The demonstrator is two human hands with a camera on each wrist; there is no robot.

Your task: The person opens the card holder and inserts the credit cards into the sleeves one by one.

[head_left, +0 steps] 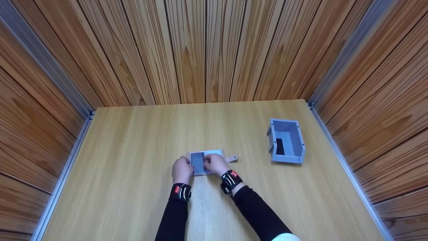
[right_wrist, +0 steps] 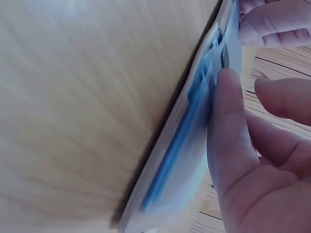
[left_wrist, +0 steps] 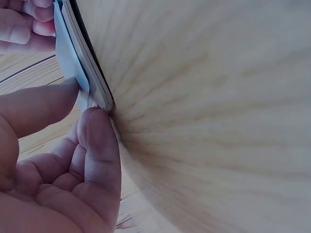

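Note:
A small open card wallet (head_left: 219, 152) with a pale pinkish cover and clear bluish sleeves (right_wrist: 177, 155) lies on the table. On its left half is a dark blue-grey card-like piece (head_left: 197, 163), and a short strap with a snap (head_left: 231, 158) sticks out to the right. My left hand (head_left: 182, 170) pinches the wallet's left edge, thumb on the bluish face and index finger at the rim. From the other side, my right hand (head_left: 215, 164) touches the wallet's inside with a straight index finger (right_wrist: 228, 111); the thumb stands apart from it.
A grey-blue open-fronted bin (head_left: 288, 140) stands at the right of the wooden table (head_left: 133, 140), with a black patch on its inside left. Wood-plank walls (head_left: 187, 50) and metal rails (head_left: 63, 180) border the table at the back and sides.

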